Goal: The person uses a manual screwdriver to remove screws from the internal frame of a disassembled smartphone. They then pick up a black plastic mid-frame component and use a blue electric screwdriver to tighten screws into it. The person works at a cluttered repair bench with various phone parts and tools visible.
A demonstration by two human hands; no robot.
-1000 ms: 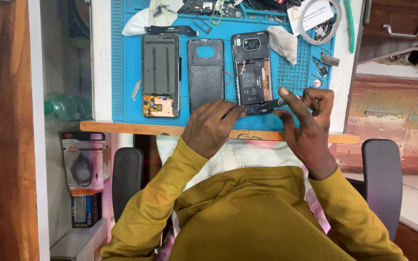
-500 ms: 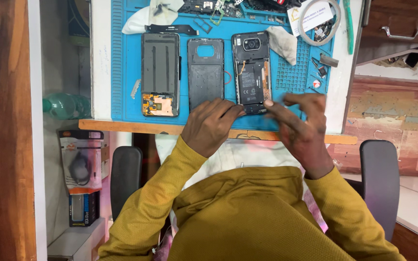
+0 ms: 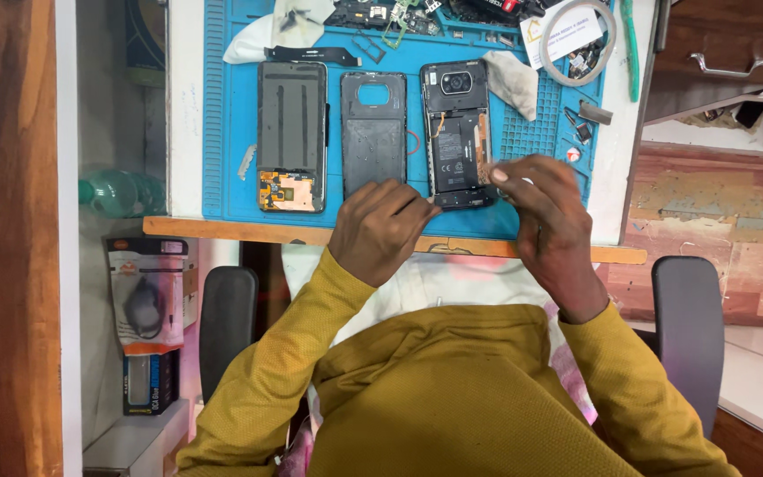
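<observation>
The opened phone (image 3: pixel 457 134) lies flat on the blue mat (image 3: pixel 222 106), long axis running away from the person, camera end far and bottom end near, just right of the dark back cover (image 3: pixel 373 131). The left hand (image 3: pixel 381 228), fingers curled, presses its fingertips at the phone's near-left corner; the right hand (image 3: pixel 547 208) pinches at the phone's right edge, though what it grips is too small to tell. The mat covers a white counter (image 3: pixel 185 106) with a wooden front edge, parts cluttering the far side.
</observation>
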